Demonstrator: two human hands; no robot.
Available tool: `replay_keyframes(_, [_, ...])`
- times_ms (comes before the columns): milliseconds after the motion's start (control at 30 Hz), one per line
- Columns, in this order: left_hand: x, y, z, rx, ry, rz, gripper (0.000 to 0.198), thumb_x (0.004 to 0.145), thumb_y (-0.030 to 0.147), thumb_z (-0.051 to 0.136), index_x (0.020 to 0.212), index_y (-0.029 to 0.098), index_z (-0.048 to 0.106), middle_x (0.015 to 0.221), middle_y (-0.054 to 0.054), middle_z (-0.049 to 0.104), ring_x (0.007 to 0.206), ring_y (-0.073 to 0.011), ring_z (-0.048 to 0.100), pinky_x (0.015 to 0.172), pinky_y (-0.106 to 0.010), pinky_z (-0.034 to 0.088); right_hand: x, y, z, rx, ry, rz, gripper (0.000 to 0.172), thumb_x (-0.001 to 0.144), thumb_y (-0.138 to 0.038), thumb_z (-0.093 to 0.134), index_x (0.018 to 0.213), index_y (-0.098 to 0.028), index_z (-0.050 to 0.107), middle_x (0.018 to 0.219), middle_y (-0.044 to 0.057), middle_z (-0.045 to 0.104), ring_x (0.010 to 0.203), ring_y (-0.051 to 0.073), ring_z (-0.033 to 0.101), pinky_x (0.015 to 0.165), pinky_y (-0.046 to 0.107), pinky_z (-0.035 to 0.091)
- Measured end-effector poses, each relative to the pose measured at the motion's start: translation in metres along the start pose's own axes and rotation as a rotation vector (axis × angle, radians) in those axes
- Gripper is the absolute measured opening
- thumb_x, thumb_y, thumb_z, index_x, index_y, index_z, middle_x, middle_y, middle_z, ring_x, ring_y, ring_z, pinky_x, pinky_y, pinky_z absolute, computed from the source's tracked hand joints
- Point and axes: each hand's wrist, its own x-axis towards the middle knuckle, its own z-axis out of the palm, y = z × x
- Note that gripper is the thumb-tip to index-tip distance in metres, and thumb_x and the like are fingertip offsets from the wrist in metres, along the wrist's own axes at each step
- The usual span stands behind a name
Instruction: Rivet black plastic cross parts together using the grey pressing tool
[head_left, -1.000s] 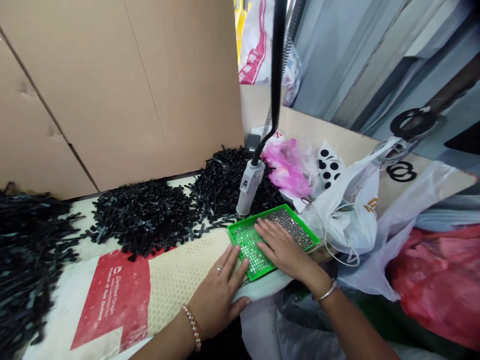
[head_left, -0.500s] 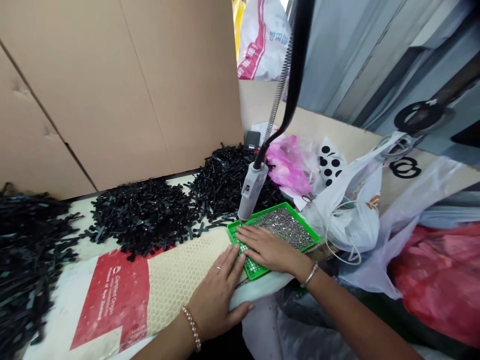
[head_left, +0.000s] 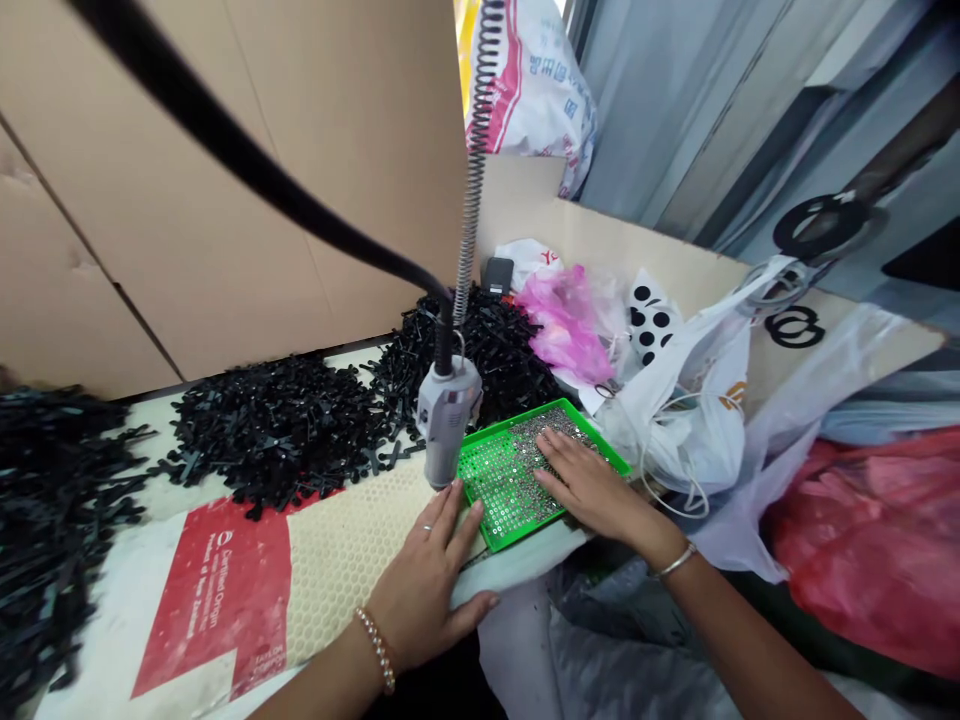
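A green tray (head_left: 491, 546) full of small metal pieces lies near the front edge of the work surface. Its left part shows neat rows of small rings in a grid, while the pieces heap up towards the right. My right hand (head_left: 585, 485) rests flat on the heaped pieces, fingers stretched out. At the tray's left edge my left hand (head_left: 427, 575) lies spread, its fingertips by the corner and the thumb apart. Just above those fingertips a grey electric screwdriver (head_left: 446, 420) hangs upright from a coil spring and a black cable.
Piles of black plastic strips (head_left: 277, 430) run along the cardboard wall (head_left: 225, 200). A honeycomb-textured mat (head_left: 352, 560) lies left of the tray, over a red and white printed sack (head_left: 202, 600). To the right are a pink plastic bag (head_left: 566, 320), a white bag (head_left: 697, 430) and a red bag (head_left: 877, 550).
My right hand has slid rightward across the tray, uncovering rows of rings. The hanging screwdriver has swung left and nearer. My left hand stays at the tray's left edge.
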Motion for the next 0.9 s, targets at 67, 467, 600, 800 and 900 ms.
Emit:
replay_keyframes(67, [0.0,0.0,0.001,-0.003,0.006,0.002,0.082,0.084,0.043,0.06,0.148,0.015,0.017,0.155,-0.019,0.005,0.142,-0.0355,0.005,0.111,-0.057,0.028,0.0,-0.008,0.001,-0.026,0.01,-0.011,0.062,0.1,-0.053,0.024,0.145,-0.012,0.031,0.15,0.012,0.025,0.139,0.029,0.021,0.11,0.057,0.025])
replay_keyframes(467, [0.0,-0.004,-0.001,-0.06,-0.04,0.021,0.097,0.083,0.044,0.06,0.149,0.017,-0.006,0.155,-0.018,0.006,0.143,-0.0318,0.009,0.113,-0.057,0.024,-0.008,-0.041,-0.019,0.108,-0.125,-0.495,0.054,0.1,-0.048,0.041,0.146,-0.022,0.031,0.148,0.007,0.032,0.136,0.025,0.028,0.111,0.051,0.026])
replay_keyframes(600, [-0.001,-0.006,-0.007,-0.154,-0.069,-0.026,0.089,0.085,0.047,0.058,0.149,0.018,0.002,0.156,-0.017,0.006,0.142,-0.0307,0.014,0.113,-0.057,0.023,-0.012,0.006,-0.017,0.077,-0.075,-0.413,0.052,0.1,-0.049,0.037,0.146,-0.024,0.031,0.149,0.005,0.03,0.136,0.026,0.029,0.11,0.053,0.027])
replay_keyframes(800, [0.002,-0.009,-0.017,-0.321,-0.068,-0.066,0.079,0.087,0.05,0.055,0.148,0.017,0.018,0.155,-0.016,0.014,0.142,-0.029,0.017,0.115,-0.052,0.022,-0.008,0.027,-0.023,0.047,-0.024,-0.347,0.049,0.102,-0.048,0.033,0.142,-0.021,0.039,0.147,0.006,0.034,0.135,0.027,0.032,0.111,0.053,0.026])
replay_keyframes(900, [0.003,-0.011,-0.019,-0.394,-0.065,-0.099,0.074,0.088,0.05,0.054,0.147,0.018,0.024,0.155,-0.014,0.016,0.141,-0.0274,0.019,0.116,-0.048,0.022,0.006,-0.003,-0.026,0.069,-0.013,-0.402,0.048,0.102,-0.046,0.032,0.143,-0.021,0.036,0.148,0.005,0.032,0.136,0.024,0.03,0.111,0.052,0.025])
